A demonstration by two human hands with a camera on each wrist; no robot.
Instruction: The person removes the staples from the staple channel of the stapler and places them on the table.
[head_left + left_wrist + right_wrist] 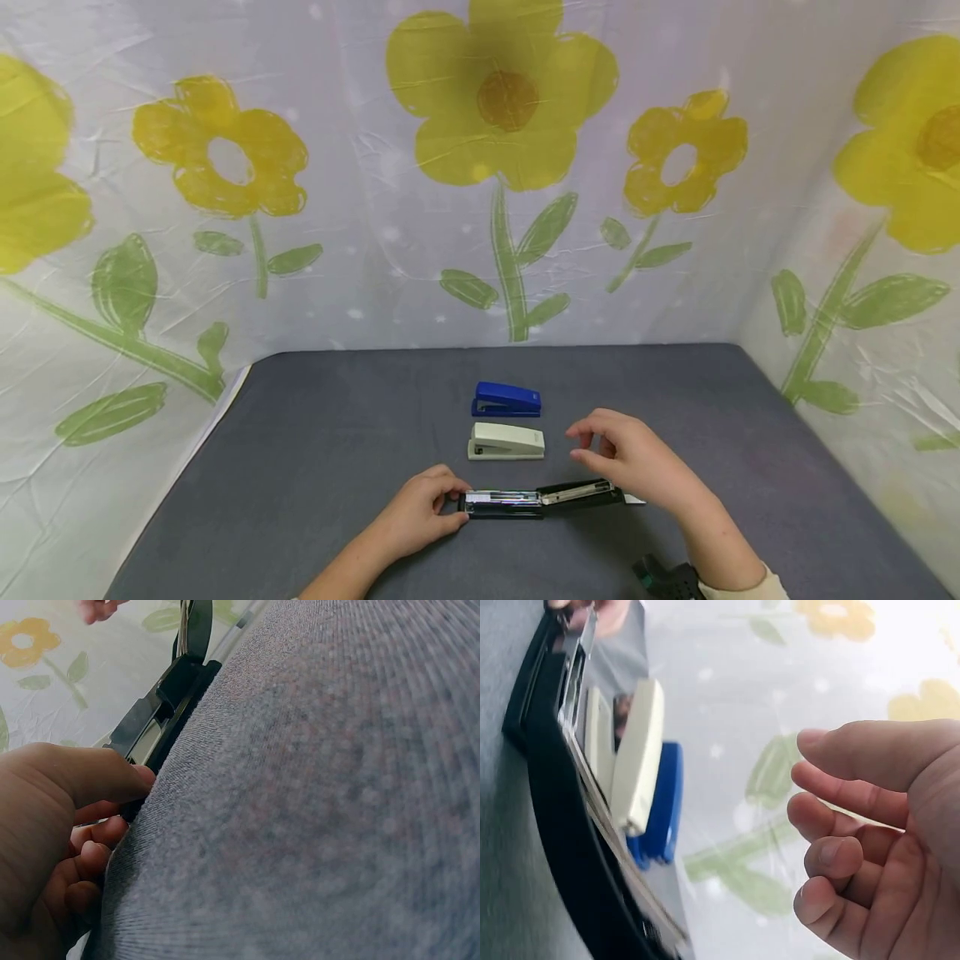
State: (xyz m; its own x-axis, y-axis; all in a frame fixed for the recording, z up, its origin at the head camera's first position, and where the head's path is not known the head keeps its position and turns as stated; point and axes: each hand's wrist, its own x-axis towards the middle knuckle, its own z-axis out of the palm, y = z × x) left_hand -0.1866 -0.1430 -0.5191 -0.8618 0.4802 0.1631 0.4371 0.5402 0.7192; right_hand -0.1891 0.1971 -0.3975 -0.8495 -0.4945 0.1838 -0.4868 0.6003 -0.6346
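Note:
A black stapler [504, 511] lies swung wide open on the table, its silvery staple channel showing and its top arm [588, 495] laid back to the right. My left hand [414, 515] pinches the left end of its base between thumb and fingers. In the left wrist view, the thumb [112, 776] presses at the dark base. Above the stapler's right end hovers my right hand [637, 457], fingers loosely bent and holding nothing. The right wrist view shows its fingertips apart from the stapler's curved black cover [559, 817].
Just behind the black stapler stands a cream stapler [506, 442], closed. Farther back is a blue stapler [507, 400]. All sit on a grey cloth-covered table [315, 450], with a flower-printed curtain [360, 275] around its back and sides.

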